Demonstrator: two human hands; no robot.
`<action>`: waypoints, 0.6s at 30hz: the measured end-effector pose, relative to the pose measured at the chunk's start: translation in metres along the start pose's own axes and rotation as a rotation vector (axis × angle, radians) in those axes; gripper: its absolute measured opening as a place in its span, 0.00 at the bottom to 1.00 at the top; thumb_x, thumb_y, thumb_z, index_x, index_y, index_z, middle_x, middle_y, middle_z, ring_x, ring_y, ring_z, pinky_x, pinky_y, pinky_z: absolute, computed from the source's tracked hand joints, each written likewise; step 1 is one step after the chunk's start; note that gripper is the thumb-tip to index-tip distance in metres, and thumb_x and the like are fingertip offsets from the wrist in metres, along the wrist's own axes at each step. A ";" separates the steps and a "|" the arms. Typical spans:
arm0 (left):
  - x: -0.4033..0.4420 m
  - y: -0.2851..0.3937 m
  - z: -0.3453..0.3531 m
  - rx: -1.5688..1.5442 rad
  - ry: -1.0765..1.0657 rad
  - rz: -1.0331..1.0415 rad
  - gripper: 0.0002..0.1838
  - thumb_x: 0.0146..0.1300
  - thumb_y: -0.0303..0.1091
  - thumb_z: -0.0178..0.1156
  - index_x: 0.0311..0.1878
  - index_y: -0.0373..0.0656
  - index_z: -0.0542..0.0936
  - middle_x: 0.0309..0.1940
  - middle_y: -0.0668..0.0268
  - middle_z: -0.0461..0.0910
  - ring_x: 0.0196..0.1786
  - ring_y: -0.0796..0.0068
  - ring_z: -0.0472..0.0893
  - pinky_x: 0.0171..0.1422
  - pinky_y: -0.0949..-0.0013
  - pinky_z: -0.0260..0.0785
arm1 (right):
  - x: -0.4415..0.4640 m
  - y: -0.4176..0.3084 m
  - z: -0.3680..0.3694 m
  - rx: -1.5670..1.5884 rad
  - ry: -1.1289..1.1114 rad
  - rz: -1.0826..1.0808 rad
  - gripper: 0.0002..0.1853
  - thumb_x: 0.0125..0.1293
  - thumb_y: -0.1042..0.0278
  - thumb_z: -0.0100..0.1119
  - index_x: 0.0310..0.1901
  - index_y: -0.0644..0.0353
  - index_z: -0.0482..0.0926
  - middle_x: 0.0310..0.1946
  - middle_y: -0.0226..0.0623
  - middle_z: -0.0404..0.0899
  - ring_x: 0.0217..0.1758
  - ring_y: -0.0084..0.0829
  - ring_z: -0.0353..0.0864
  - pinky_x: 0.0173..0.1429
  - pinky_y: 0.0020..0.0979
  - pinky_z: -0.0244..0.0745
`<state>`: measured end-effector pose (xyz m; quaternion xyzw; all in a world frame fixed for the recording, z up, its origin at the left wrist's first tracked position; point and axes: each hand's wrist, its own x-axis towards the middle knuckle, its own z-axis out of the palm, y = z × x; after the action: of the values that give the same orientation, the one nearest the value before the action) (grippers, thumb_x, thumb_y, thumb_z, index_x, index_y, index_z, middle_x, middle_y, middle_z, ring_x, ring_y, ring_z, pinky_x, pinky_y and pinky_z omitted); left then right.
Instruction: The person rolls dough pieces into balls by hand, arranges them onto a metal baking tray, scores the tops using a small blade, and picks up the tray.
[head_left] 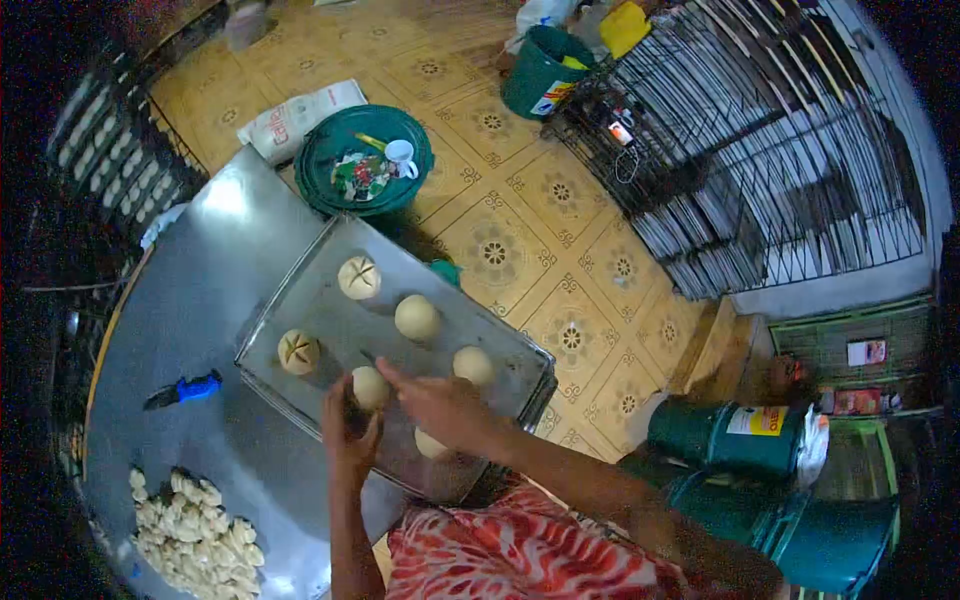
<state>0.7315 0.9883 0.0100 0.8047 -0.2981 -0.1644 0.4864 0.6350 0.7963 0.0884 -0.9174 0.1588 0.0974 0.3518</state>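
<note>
A metal tray (pixel 330 230) holds several round dough balls. Two of them, the scored ball at the top (pixel 359 278) and the scored ball at the left (pixel 298 352), show star-shaped cuts. My left hand (pixel 351 425) curls around the near side of an uncut dough ball (pixel 370 388). Just right of that ball is my right hand (pixel 425 400), its fingers closed round a small dark blade (pixel 368 355) whose tip shows above the ball. Other smooth balls (pixel 417 318) lie beyond and to the right, one partly hidden under my right forearm.
On the metal table (pixel 230 290) lie a blue-handled tool (pixel 186 390) and a pile of small dough pieces (pixel 195 535). Behind the tray stands a green bin (pixel 320 190) with a mug (pixel 400 152) on top. Wire racks (pixel 720 150) and green drums (pixel 700 435) are at the right.
</note>
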 end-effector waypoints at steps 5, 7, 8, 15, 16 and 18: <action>-0.004 -0.009 0.011 -0.133 0.027 -0.082 0.38 0.59 0.25 0.74 0.73 0.39 0.70 0.69 0.50 0.73 0.69 0.49 0.76 0.73 0.53 0.71 | -0.032 0.001 0.028 0.095 0.096 -0.017 0.33 0.75 0.63 0.56 0.80 0.44 0.62 0.38 0.50 0.86 0.37 0.54 0.87 0.41 0.49 0.83; -0.002 -0.004 0.005 -0.124 0.018 -0.042 0.38 0.60 0.27 0.75 0.73 0.39 0.70 0.70 0.51 0.72 0.70 0.52 0.75 0.74 0.53 0.70 | -0.040 -0.006 0.035 0.050 0.161 -0.014 0.32 0.75 0.63 0.56 0.80 0.44 0.64 0.39 0.51 0.86 0.37 0.54 0.87 0.42 0.50 0.83; -0.002 0.000 0.002 -0.045 0.049 0.038 0.37 0.58 0.25 0.74 0.72 0.40 0.72 0.69 0.50 0.73 0.70 0.49 0.75 0.74 0.54 0.70 | -0.043 -0.014 0.036 0.042 0.153 0.027 0.32 0.75 0.63 0.56 0.79 0.44 0.65 0.38 0.53 0.86 0.37 0.55 0.87 0.42 0.51 0.83; -0.001 -0.019 0.001 -0.102 0.091 0.184 0.38 0.56 0.27 0.74 0.72 0.43 0.72 0.69 0.50 0.74 0.68 0.45 0.74 0.73 0.51 0.69 | -0.036 -0.051 0.037 -0.047 0.111 0.164 0.32 0.75 0.64 0.57 0.79 0.43 0.66 0.36 0.56 0.85 0.37 0.56 0.86 0.43 0.53 0.81; -0.001 -0.016 -0.005 -0.076 0.115 0.162 0.38 0.56 0.27 0.74 0.72 0.43 0.72 0.69 0.50 0.74 0.68 0.45 0.74 0.73 0.51 0.69 | -0.032 -0.051 0.040 -0.036 0.087 0.132 0.32 0.75 0.64 0.57 0.79 0.43 0.66 0.36 0.56 0.85 0.37 0.56 0.86 0.43 0.53 0.81; -0.001 -0.008 -0.005 -0.022 0.104 0.134 0.37 0.57 0.27 0.73 0.71 0.42 0.72 0.67 0.51 0.75 0.68 0.45 0.75 0.73 0.51 0.69 | -0.034 -0.044 0.039 -0.077 0.188 0.098 0.31 0.74 0.65 0.59 0.77 0.44 0.69 0.36 0.56 0.84 0.36 0.58 0.85 0.42 0.52 0.80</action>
<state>0.7360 0.9953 0.0052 0.7850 -0.3236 -0.0929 0.5201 0.6169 0.8615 0.0968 -0.9264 0.2320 0.0338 0.2947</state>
